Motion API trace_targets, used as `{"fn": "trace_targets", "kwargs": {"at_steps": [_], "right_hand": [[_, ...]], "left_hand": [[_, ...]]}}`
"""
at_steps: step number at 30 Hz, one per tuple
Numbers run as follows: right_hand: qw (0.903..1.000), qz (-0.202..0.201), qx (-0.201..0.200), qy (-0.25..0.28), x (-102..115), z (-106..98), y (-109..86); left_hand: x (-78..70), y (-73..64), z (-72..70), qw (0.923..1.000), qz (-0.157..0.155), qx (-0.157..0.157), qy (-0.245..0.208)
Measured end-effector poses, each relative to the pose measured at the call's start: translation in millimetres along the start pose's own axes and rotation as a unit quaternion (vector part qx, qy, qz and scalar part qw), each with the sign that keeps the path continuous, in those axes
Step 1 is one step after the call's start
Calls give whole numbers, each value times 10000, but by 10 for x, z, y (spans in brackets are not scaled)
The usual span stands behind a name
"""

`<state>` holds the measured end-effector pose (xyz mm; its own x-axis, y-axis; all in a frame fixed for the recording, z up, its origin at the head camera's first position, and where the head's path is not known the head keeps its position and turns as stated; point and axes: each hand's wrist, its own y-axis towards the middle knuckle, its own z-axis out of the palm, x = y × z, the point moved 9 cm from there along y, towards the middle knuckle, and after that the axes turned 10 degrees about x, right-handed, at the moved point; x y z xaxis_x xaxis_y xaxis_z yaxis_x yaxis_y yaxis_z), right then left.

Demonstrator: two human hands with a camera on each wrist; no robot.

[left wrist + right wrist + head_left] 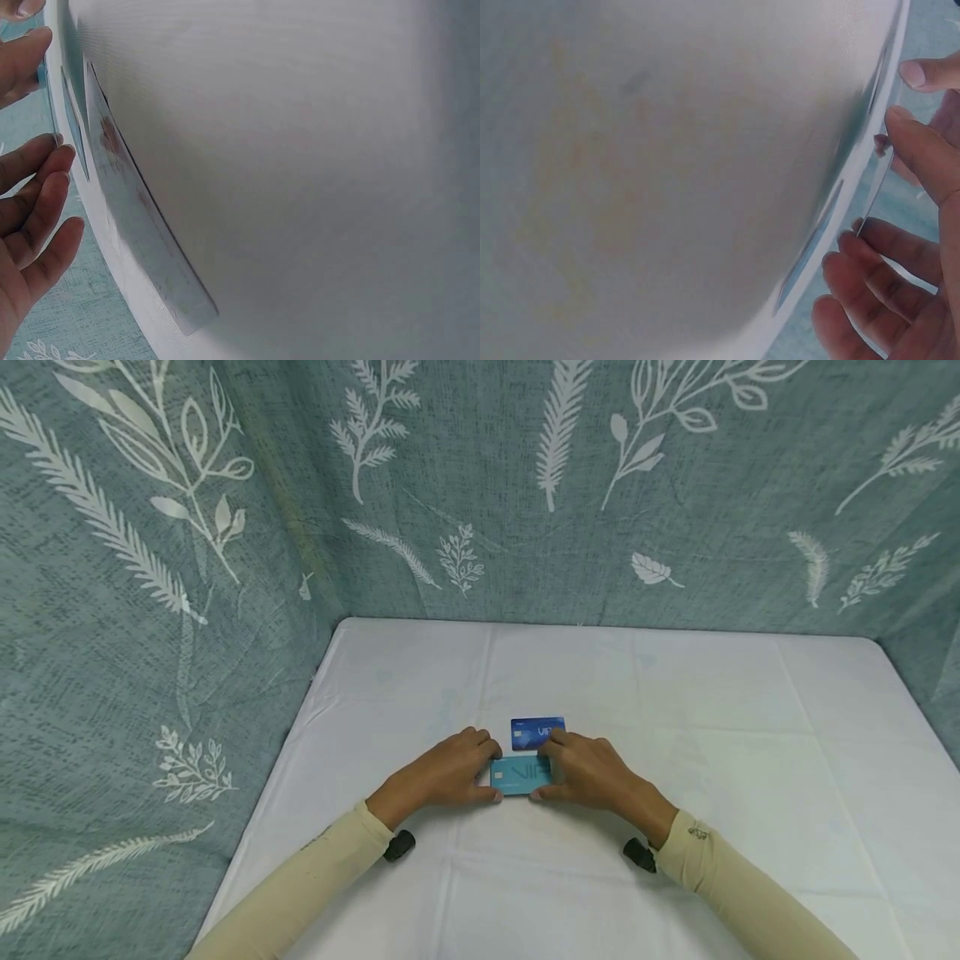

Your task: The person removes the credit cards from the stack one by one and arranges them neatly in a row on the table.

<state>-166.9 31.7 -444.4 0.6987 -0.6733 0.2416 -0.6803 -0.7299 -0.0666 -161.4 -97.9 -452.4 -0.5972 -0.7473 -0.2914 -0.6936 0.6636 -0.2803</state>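
A teal card [519, 774] with a chip and the letters VIP is held between both hands, raised off the cloth in the wrist views. My left hand [455, 770] pinches its left end, thumb at the near edge and forefinger at the far edge. The right hand [588, 770] pinches the right end the same way and covers part of the lettering. Just beyond lies a dark blue card [528, 733], also marked VIP, its right corner partly behind the right fingers. A pale printed card [150, 225] lies near the left hand in the left wrist view, mostly hidden from the head view.
A white cloth [712, 735] with fold creases covers the table. Green curtains [480, 560] with white leaf prints hang behind it and along the left side. Dark wrist devices [400, 845] show under both beige sleeves [315, 893].
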Motion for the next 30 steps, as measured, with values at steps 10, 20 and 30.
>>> {"fn": "trace_targets", "kwargs": {"at_steps": [10, 20, 30], "right_hand": [[10000, 33, 4, -12, 14, 3, -5], [10000, 66, 27, 18, 26, 8, -10], [10000, 58, -5, 30, 44, 7, -17]], "left_hand": [[-11, -19, -5, 10000, 15, 19, -4], [-11, -15, 7, 9999, -49, 94, -16], [-1, -21, 25, 9998, -87, 201, -9]]}}
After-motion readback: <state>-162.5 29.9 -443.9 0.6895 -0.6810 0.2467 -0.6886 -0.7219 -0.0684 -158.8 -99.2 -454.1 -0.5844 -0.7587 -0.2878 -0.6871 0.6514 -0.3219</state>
